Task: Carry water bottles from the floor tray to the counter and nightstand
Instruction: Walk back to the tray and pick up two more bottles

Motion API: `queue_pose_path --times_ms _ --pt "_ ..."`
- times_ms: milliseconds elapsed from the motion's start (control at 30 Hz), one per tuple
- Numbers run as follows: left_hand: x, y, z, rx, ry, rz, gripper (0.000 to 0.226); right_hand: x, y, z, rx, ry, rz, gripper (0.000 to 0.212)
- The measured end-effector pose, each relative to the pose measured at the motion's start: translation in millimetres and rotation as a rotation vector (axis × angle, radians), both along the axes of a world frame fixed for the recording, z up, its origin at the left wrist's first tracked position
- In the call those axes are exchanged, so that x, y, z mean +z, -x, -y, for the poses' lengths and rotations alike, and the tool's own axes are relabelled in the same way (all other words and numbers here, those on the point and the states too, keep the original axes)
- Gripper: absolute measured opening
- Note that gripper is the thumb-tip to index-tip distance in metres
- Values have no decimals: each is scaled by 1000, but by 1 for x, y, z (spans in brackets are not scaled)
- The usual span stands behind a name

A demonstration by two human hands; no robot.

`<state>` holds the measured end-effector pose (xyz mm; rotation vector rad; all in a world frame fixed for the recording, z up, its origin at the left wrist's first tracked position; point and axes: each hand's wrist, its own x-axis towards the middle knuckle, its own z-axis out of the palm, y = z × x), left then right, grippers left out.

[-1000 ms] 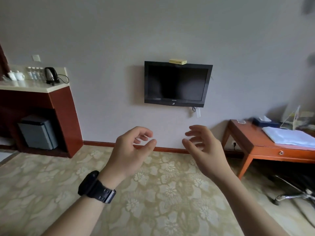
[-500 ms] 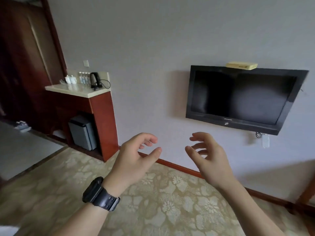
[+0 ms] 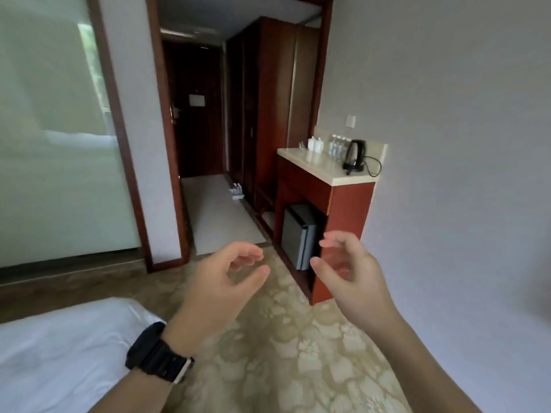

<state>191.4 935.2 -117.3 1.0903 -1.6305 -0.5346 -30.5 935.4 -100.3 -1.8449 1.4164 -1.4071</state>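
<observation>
Both empty, left hand (image 3: 220,281) and right hand (image 3: 348,272) loosely curled; distant floor tray (image 3: 237,192), small bottles there easily toppled or fumbled.

Floor tray (image 3: 237,194) with bottles, twelve o'clock down the hallway: too small to count. Counter bottles (image 3: 337,144), one o'clock: labels unreadable. Bed (image 3: 59,353), eight o'clock: cropped by frame edge.

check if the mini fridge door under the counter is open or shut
Shut: the mini fridge door sits flush against its body, with no gap showing.
</observation>
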Motion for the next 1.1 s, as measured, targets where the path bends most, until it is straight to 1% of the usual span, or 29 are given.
queue_pose_path --times_ms 167,333,567,700,767,933,1000,1100 --pt "15 -33 130 109 5 -41 16 17 -31 151 100 4 -18 31" --pt "36 -47 239 138 23 7 17 31 -49 265 136 47 -26 32" --pt "29 -61 395 189 9 14 15 25 -61 434 177 64 -52 36" --pt "24 -68 504 200 2 17 15 14 -68 553 205 63 -43 37" --pt "28 -72 565 209 30 13 16 11 -73 617 223 61 -34 38" --pt "46 -94 708 272 50 7 16 27 -100 774 292 43 -30 40" --pt "53 -108 757 292 39 12 17 33 -116 827 314 39 -28 43" --pt "53 -130 831 322 22 28 18 31 -139 904 343 25 -35 42"
